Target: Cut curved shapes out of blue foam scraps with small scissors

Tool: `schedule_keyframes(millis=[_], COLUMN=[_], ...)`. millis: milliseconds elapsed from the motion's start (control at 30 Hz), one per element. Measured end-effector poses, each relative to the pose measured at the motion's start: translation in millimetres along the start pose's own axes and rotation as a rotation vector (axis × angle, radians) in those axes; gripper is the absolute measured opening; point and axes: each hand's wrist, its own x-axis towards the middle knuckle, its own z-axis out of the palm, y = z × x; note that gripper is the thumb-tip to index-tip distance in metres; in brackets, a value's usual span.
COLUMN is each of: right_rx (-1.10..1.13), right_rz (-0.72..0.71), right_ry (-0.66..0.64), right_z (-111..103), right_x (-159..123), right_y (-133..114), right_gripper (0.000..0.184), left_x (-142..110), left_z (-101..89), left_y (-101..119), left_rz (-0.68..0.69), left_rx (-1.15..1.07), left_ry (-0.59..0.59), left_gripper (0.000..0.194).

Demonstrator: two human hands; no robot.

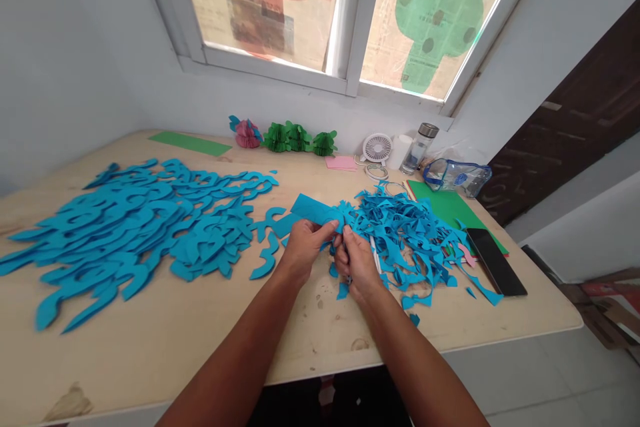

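Observation:
My left hand (305, 243) pinches a folded strip of blue paper (313, 209) between thumb and fingers, its free end pointing up and left. Close beside it, my right hand (357, 257) is closed around what looks like a pair of scissors, mostly hidden by the fingers, at the paper's right end. A heap of blue paper scraps (405, 230) lies just right of both hands. To the left, many curled blue paper cut-outs (115, 213) lie in overlapping layers, with a smaller pile of blue cut-outs (213, 243) nearer my left hand.
A black phone (496, 261) and green paper sheets (450, 207) lie on the right. Along the back stand green paper ornaments (295, 137), a small fan (377, 148), a glass bottle (419, 149) and a clear pouch (460, 177). A green strip (190, 143) lies back left.

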Motion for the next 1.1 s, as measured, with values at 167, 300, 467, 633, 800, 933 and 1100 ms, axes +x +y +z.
schedule_keyframes(millis=[167,300,467,633,800,933,1100], right_rx=[-0.005,-0.003,-0.009,-0.02,-0.026,-0.038,-0.034], right_rz=[0.002,0.014,0.022,0.02,0.02,0.042,0.048], right_ry=[0.01,-0.003,-0.019,-0.019,-0.03,-0.033,-0.038], right_z=[0.9,1.5,1.2,0.6,1.7,2.7,2.7], right_x=[-0.9,-2.1,-2.8,-3.1,-3.9,-4.4,-4.7], right_y=[0.2,-0.1,-0.4,-1.2,-2.5,-3.0,-3.5], right_gripper=[0.051,0.049,0.049,0.049,0.049,0.05,0.049], left_x=[-0.9,1.6,2.1,0.2,2.8,6.8,7.7], left_z=[1.1,1.1,0.5,-1.5,-3.3,-3.7,-4.7], left_y=[2.2,-1.0,0.1,5.3,0.8,-5.6,-5.2], left_rz=[-0.001,0.006,0.032,0.042,0.042,0.047,0.074], left_rx=[-0.04,-0.08,-0.072,-0.021,-0.021,-0.033,-0.026], left_ry=[0.008,0.024,0.049,0.008,0.025,0.117,0.106], left_gripper=[0.028,0.027,0.026,0.026,0.027,0.026,0.023])
